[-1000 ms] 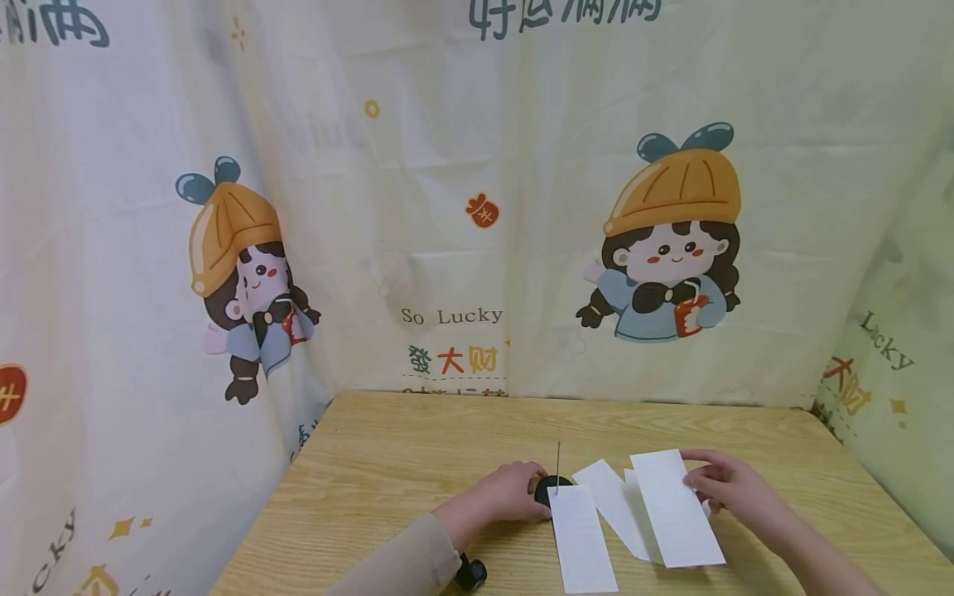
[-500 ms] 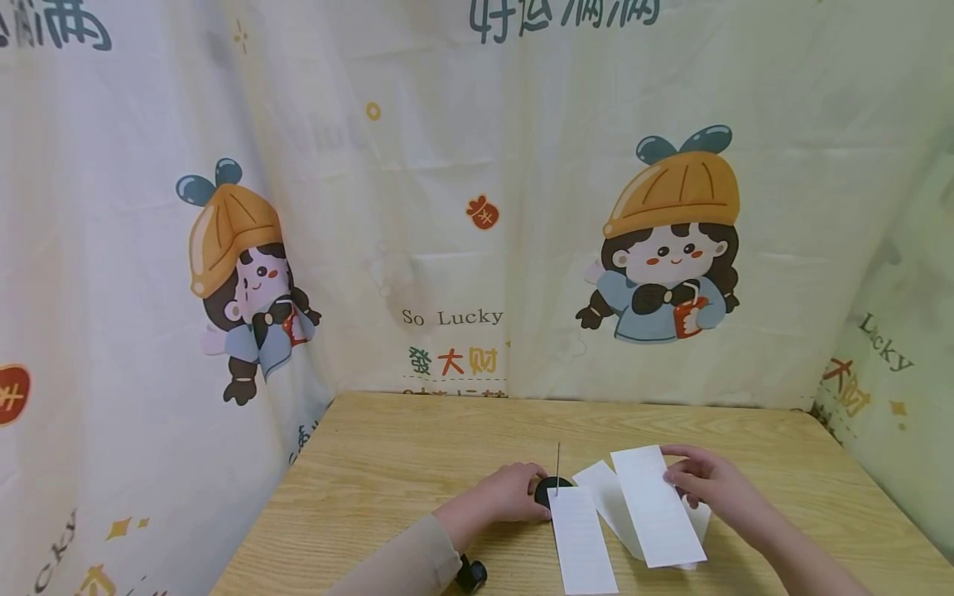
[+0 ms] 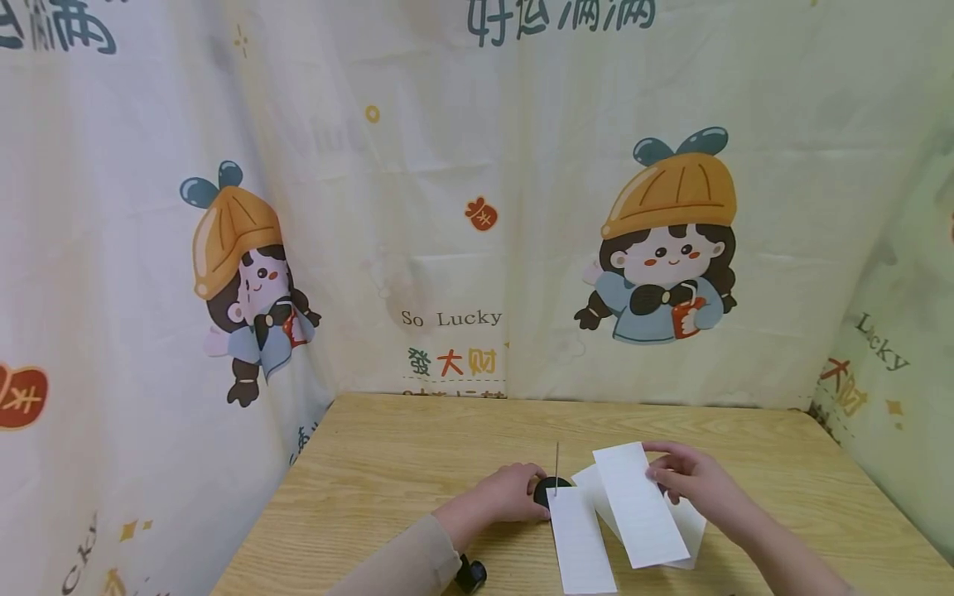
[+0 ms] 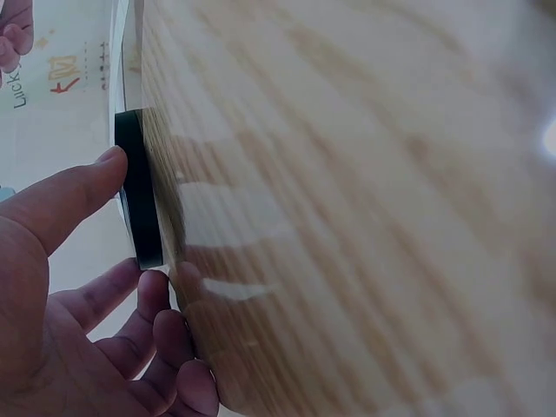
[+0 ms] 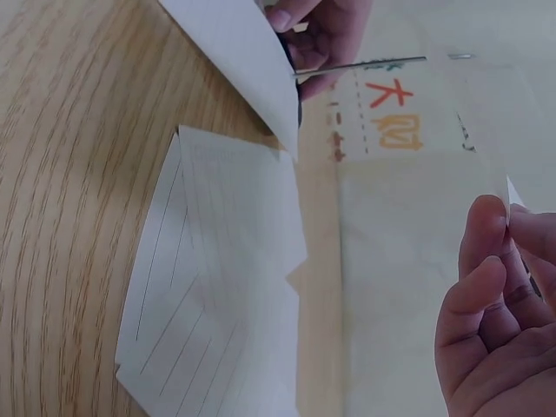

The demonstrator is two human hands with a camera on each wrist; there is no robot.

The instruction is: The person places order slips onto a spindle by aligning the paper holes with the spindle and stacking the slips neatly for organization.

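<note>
My left hand [image 3: 510,494] holds the round black base [image 3: 542,492] of a bill spike, thumb on one side and fingers on the other. The thin metal spike [image 3: 557,462] stands upright from it. A white lined paper slip [image 3: 584,542] has its top end at the spike and hangs toward the near side. To the right, my right hand [image 3: 693,480] pinches another white paper slip [image 3: 643,507] by its upper right edge, above the table. In the right wrist view, the spike [image 5: 365,66] points toward the right hand's side, apart from its fingers.
More lined paper slips [image 5: 217,287] lie overlapping on the wooden table [image 3: 417,439], partly hidden beneath the held slip in the head view. A small black object [image 3: 471,573] is by the left sleeve [image 3: 417,559]. A printed curtain [image 3: 432,248] hangs behind the table.
My right hand has moved left with its paper slip, closer to the spike, and the slip now covers more of the loose ones. My left hand and the base have stayed still.
</note>
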